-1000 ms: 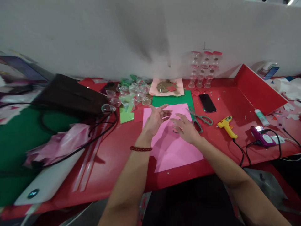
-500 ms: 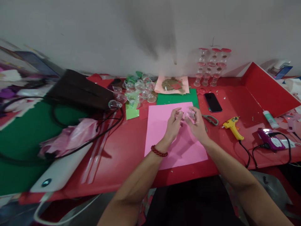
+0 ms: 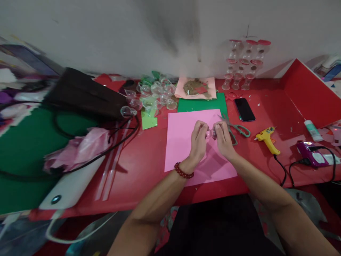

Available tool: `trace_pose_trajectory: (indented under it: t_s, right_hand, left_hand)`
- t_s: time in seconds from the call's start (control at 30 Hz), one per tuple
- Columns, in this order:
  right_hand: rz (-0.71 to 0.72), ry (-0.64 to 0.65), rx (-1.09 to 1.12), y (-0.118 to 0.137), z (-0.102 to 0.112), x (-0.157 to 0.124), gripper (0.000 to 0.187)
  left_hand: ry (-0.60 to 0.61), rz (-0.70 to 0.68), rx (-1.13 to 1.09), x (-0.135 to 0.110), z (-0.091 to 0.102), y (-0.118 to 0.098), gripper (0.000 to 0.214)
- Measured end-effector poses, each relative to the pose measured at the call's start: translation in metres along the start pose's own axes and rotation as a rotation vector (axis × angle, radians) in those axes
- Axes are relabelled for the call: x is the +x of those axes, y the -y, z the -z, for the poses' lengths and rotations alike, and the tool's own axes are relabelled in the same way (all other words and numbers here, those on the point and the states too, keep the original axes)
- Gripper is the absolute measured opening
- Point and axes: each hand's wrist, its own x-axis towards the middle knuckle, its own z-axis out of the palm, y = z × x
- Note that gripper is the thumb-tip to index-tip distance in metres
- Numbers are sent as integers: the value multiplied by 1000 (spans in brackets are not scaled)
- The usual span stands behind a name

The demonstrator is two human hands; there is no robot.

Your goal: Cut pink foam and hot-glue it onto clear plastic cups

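Observation:
Above a pink paper sheet (image 3: 178, 142), my left hand (image 3: 198, 141), with a beaded bracelet (image 3: 183, 170) on its wrist, is closed around one end of a clear plastic bottle piece (image 3: 209, 134). My right hand (image 3: 224, 140) grips the other end, held level with the left. Between my fingers the clear plastic narrows like an hourglass; most of it is hidden, so I cannot tell whether it is one part or two pressed together. Scissors (image 3: 242, 130) with grey-green handles lie just right of my right hand.
Several clear bottle pieces (image 3: 160, 92) are heaped at the back left. Hourglass shapes with red caps (image 3: 247, 64) stand stacked by the wall. On the right lie a phone (image 3: 244, 109), a yellow glue gun (image 3: 268, 139) and a purple power box (image 3: 314, 154). A black cable (image 3: 125, 138) crosses the left.
My hands have come closer together, bringing the clear plastic ends to meet in the middle. My fingers have closed more tightly. The whole view has shifted slightly.

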Motion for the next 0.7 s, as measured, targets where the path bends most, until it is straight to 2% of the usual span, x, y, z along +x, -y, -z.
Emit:
trace_pose_trajectory:
  t_s: [0.2, 0.4, 0.53, 0.63, 0.7]
  right_hand:
    - [24, 33, 81, -5, 0, -1, 29]
    - [23, 7, 58, -6, -1, -2, 30]
    - [-15, 37, 48, -1, 3, 3, 35]
    - [-88, 46, 106, 1, 11, 11, 42]
    - [-150, 19, 174, 0, 17, 17, 46]
  left_hand:
    - [-15, 11, -31, 1, -1, -4, 23]
    - [-14, 17, -30, 1, -2, -3, 23]
    - [26, 20, -20, 4, 3, -1, 22]
    - [51, 95, -97, 14, 10, 3, 17]
    - [60, 213, -187, 23, 13, 6, 17]
